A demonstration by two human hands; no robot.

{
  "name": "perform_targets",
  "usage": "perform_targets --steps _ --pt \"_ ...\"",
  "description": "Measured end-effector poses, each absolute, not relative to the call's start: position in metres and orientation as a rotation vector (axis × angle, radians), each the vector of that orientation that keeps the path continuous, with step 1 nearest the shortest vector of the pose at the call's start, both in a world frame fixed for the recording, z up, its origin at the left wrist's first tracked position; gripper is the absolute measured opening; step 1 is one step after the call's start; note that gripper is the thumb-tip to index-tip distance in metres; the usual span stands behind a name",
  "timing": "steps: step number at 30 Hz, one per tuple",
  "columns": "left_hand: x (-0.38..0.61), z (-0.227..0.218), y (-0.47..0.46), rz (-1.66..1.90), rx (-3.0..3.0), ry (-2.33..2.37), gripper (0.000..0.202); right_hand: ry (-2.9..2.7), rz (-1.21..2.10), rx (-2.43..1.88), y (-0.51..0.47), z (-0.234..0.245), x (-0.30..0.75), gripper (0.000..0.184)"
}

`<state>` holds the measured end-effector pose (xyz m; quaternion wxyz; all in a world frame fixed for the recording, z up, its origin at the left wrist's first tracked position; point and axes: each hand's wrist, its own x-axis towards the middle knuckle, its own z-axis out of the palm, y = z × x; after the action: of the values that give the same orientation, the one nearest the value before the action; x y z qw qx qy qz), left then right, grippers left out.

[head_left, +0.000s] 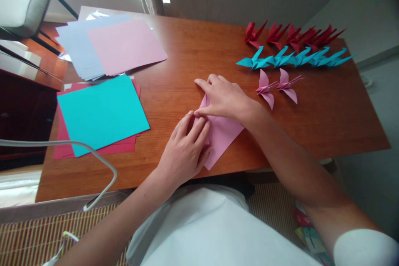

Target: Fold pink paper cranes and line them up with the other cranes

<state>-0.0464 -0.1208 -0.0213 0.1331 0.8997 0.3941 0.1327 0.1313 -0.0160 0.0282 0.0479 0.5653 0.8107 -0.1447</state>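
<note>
A folded sheet of pink paper (pixel 222 135) lies near the table's front edge, partly covered by both hands. My left hand (pixel 185 147) is on its left side, with bent fingers along the edge and the thumb tucked in, gripping the paper there. Across the upper part rests my right hand (pixel 226 97), its thumb and forefinger spread apart. The right thumb tip meets the left fingertips at the paper's left edge. What lies beneath the palms is hidden.
Right of my hands stand two pink paper cranes (pixel 264 89), a row of blue cranes (pixel 283 59) and a row of red cranes (pixel 293 36). At left are pale pink and lilac sheets (pixel 127 45) and a turquoise sheet (pixel 104 114) over red ones. A white cable (pixel 102 160) arches over the left front.
</note>
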Motion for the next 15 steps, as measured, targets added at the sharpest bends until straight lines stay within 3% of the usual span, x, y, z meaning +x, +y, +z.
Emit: perform_targets --steps 4,10,15 --pt "-0.046 -0.021 -0.121 0.373 2.618 1.144 0.062 2.499 -0.437 1.723 -0.012 0.029 0.133 0.075" --pt "-0.047 -0.022 -0.121 0.391 2.617 1.164 0.060 2.599 -0.647 1.736 0.014 0.015 0.151 0.049" --pt "-0.048 -0.022 -0.122 0.420 2.634 1.171 0.060 2.709 -0.714 1.875 0.032 -0.003 0.166 0.047"
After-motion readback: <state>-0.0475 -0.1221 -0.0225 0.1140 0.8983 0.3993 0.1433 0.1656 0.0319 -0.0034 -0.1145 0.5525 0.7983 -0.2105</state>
